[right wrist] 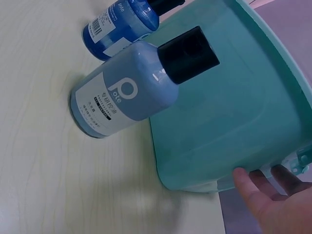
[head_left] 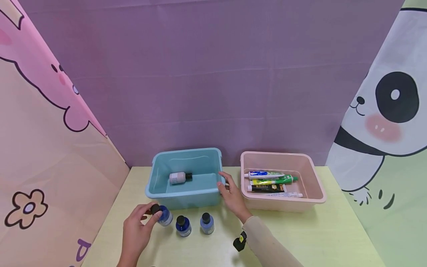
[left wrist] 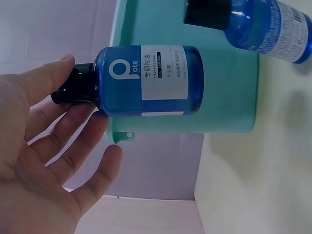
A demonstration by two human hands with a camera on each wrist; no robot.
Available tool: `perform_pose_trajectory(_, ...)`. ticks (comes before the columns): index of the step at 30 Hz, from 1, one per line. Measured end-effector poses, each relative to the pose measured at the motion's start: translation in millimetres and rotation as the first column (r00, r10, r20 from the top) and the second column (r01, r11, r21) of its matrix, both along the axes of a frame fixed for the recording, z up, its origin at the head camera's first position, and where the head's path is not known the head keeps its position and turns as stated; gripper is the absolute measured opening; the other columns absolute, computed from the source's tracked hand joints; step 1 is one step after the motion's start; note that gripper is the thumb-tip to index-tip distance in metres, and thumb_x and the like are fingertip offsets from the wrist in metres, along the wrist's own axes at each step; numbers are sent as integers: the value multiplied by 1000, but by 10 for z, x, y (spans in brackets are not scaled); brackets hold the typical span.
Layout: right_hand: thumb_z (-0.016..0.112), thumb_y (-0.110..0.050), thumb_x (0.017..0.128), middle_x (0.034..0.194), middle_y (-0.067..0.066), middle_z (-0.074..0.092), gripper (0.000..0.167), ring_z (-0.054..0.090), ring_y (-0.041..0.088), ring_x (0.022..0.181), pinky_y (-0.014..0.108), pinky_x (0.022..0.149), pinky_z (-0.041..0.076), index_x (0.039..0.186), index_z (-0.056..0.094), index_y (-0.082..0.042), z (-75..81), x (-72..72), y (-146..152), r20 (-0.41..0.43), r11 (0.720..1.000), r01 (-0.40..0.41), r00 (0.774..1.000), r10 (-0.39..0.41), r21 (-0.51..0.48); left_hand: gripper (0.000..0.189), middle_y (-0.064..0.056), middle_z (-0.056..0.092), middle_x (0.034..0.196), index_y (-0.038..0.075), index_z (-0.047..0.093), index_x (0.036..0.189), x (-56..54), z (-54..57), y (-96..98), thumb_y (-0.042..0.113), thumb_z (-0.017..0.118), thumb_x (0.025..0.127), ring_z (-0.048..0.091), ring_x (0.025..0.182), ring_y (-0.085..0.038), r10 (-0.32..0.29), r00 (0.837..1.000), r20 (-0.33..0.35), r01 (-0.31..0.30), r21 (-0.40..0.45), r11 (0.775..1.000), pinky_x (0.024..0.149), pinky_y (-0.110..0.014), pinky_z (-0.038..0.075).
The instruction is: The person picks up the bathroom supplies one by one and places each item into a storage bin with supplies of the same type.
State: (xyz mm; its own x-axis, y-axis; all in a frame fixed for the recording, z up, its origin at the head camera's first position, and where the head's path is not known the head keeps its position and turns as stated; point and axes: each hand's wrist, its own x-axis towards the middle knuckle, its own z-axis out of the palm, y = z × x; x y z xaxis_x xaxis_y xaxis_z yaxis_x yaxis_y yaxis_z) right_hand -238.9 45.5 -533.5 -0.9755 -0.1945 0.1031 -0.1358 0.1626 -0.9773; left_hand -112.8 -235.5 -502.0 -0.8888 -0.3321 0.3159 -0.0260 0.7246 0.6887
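Note:
My left hand (head_left: 137,227) pinches the black cap of a dark blue bottle (left wrist: 146,80) between thumb and fingers. In the head view this bottle tilts in front of the blue-green bin (head_left: 197,200). My right hand (head_left: 233,194) is at the bin's right end, fingers extended and fingertips at the rim. The right wrist view has the thumb against the bin's wall near a corner. A second dark blue bottle (head_left: 183,227) and a lighter blue bottle (right wrist: 124,90) stand on the table before the bin. Inside the bin lies a pale pinkish bottle (head_left: 178,177) with a black cap.
To the right stands a pink bin (head_left: 283,203) with several tubes (head_left: 271,181) lying in it. Both bins sit near the back of the pale table (head_left: 320,237), close to a purple backdrop (head_left: 200,74). Printed cartoon sheets flank the table.

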Motion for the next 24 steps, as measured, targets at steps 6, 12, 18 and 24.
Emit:
perform_pose_trajectory(6,51,-22,108,147,29,49,44,62,40,122,54,98,56,152,44,-19,228,132,37,-3,1000,-27,1000,27,1,35,-10,73,113,9,74,122,10,72,12,14,80,89,68,100,-27,-20,1000,10,20,12,1000,79,-22,54)
perform_pose_trajectory(12,52,-24,108,148,28,50,44,62,40,121,54,98,56,151,45,-20,264,159,41,-4,1000,-22,1000,22,2,33,-9,73,110,8,74,120,-12,121,19,13,81,88,69,96,-26,-31,999,-9,31,4,999,79,-21,53)
perform_pose_trajectory(18,52,-24,108,148,28,49,44,61,41,123,55,99,55,152,44,-19,258,156,43,-3,1000,-26,1000,26,-1,34,-10,72,110,7,73,122,-34,225,32,13,81,88,68,97,-28,-49,999,-7,49,20,999,74,-19,53)
perform_pose_trajectory(24,52,-25,108,150,27,48,44,61,41,124,55,100,55,152,44,-21,254,155,41,4,1000,-24,1000,24,2,34,-11,72,110,7,73,121,-54,345,45,17,80,89,68,97,-30,-89,996,-28,91,53,995,69,-18,53)
